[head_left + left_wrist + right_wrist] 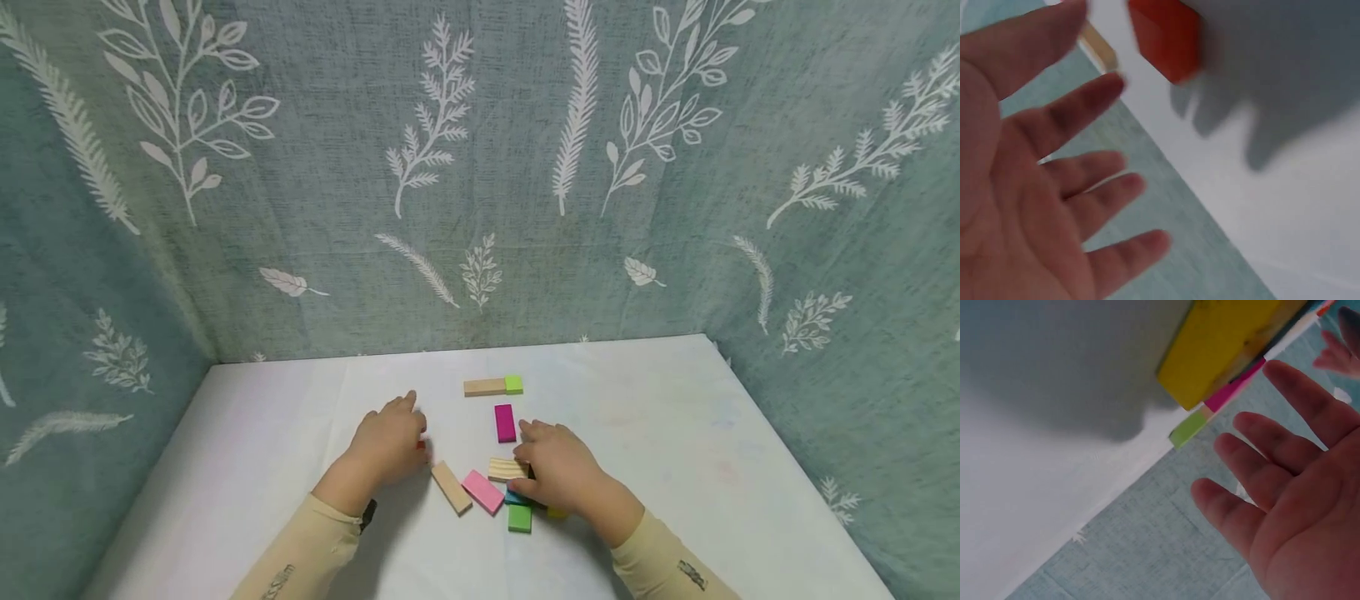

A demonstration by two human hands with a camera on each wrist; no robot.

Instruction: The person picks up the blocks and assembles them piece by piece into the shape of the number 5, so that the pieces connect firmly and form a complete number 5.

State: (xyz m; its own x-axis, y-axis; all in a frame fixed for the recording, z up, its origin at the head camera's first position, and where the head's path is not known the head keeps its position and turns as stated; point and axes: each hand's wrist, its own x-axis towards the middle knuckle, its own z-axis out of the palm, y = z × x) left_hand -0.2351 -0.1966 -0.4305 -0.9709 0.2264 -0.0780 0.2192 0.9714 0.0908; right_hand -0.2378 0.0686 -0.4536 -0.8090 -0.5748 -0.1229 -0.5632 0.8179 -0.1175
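Observation:
My left hand is over the left part of the white table with its fingers spread. Next to it is a red block, mostly hidden behind the hand in the head view. My right hand reaches over a loose group of blocks, its fingers apart and nothing gripped. Under or beside that hand lie a yellow block, a blue block, a green block and a striped wooden block. Between the hands lie a pink block and a plain wooden block.
Farther back, a magenta block lies on the white table. Behind it, a long wooden block lies end to end with a lime green block. Green leaf-patterned cloth rises along the table's back and sides.

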